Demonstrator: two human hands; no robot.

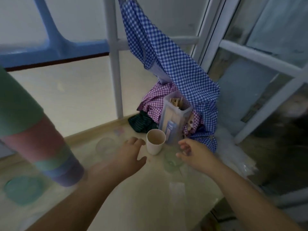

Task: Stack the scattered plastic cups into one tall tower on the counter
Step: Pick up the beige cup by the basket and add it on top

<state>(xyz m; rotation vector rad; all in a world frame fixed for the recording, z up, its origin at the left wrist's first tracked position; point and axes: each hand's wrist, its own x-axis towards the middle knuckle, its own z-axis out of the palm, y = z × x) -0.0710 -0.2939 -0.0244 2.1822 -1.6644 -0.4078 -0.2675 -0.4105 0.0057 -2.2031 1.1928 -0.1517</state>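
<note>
Two bare forearms enter from the bottom edge and reach forward over the counter (pixel 136 197), a pale beige surface.

Near left: a tower of stacked cups (pixel 41 147) stands on the counter, leaning out of frame toward the upper left. Visible bands from the base up: purple, blue, green, pink, green. At least five bands can be told apart; motion blur prevents an exact count. A round teal lid (pixel 23 189) lies flat on the counter just beside the tower's base.

Middle: the left hand (pixel 131 154) is palm down, fingers loosely spread, empty. The right hand (pixel 195 154) is half curled, thumb and fingers apart, empty. One single white cup (pixel 155 141) stands upright, mouth up, on the counter between the two hands. The left fingertips are just beside its left wall; whether they touch it cannot be told. The right hand is near but clearly apart.

Two faint round marks or discs show on the counter, one left of the left hand, one under the right hand; too blurred to identify.

Far: one clear plastic container (pixel 175 117) stands just behind the white cup. Behind it lies a pink checked cloth (pixel 155 99), and a blue checked cloth (pixel 175 64) hangs down over the heap from above. A white window frame (pixel 115 64) closes the background.
</note>
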